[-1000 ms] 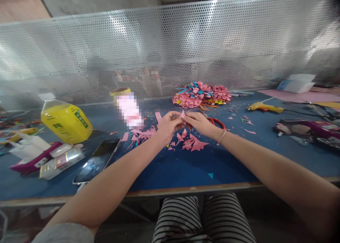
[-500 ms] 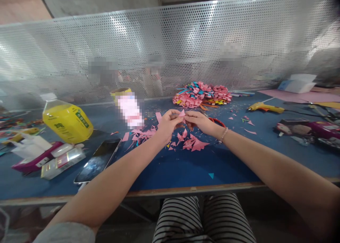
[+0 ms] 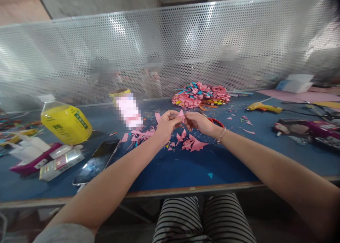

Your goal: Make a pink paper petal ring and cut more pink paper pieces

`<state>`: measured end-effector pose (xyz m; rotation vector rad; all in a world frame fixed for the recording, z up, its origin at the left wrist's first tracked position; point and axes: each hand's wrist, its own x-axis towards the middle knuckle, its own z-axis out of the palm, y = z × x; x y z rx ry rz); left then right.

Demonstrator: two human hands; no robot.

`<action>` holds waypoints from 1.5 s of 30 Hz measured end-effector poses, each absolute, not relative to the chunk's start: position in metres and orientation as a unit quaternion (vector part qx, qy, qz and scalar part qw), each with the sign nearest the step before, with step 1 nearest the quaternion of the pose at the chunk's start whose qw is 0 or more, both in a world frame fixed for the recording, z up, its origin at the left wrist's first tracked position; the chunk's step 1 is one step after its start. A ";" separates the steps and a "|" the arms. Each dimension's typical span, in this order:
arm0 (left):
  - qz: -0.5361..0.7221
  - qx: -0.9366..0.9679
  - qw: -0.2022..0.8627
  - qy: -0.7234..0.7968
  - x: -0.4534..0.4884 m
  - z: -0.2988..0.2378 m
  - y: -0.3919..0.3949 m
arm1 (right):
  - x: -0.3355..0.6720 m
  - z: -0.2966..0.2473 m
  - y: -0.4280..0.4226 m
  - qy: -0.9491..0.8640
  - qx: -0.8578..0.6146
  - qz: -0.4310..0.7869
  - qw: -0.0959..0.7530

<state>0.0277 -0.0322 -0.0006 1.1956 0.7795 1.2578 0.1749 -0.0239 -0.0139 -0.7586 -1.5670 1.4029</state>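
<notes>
While my left hand (image 3: 166, 126) pinches a small, pointy piece of pink paper (image 3: 181, 114) between thumb and finger, my right hand (image 3: 199, 122) curls half closed beside it, and I can't tell if it holds the paper too. Spiky pink paper scraps (image 3: 198, 145) lie below, and my right hand hides part of a curved red handle (image 3: 218, 121). The paper is up over a flat blue table top (image 3: 180, 172), and a shiny metal screen full of round holes (image 3: 175, 41) stands behind.
</notes>
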 end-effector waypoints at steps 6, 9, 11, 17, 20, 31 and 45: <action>0.547 0.538 0.550 0.329 0.029 -0.002 -0.035 | 0.176 -0.014 -0.026 -0.720 -0.343 0.423 0.429; 0.556 0.557 0.525 0.324 0.029 -0.002 -0.035 | 0.176 -0.012 -0.029 -0.762 -0.373 0.330 0.414; 0.557 0.577 0.502 0.325 0.028 -0.002 -0.034 | 0.176 -0.011 -0.031 -0.767 -0.380 0.300 0.422; 0.539 0.638 0.450 0.317 0.026 -0.003 -0.032 | 0.175 -0.011 -0.030 -0.769 -0.349 0.337 0.417; 0.548 0.617 0.464 0.323 0.026 -0.004 -0.032 | 0.174 -0.011 -0.029 -0.754 -0.356 0.343 0.433; 0.553 0.524 0.563 0.320 0.028 -0.002 -0.035 | 0.175 -0.009 -0.029 -0.755 -0.361 0.309 0.452; 0.558 0.517 0.563 0.323 0.027 -0.001 -0.032 | 0.175 -0.009 -0.029 -0.729 -0.338 0.362 0.472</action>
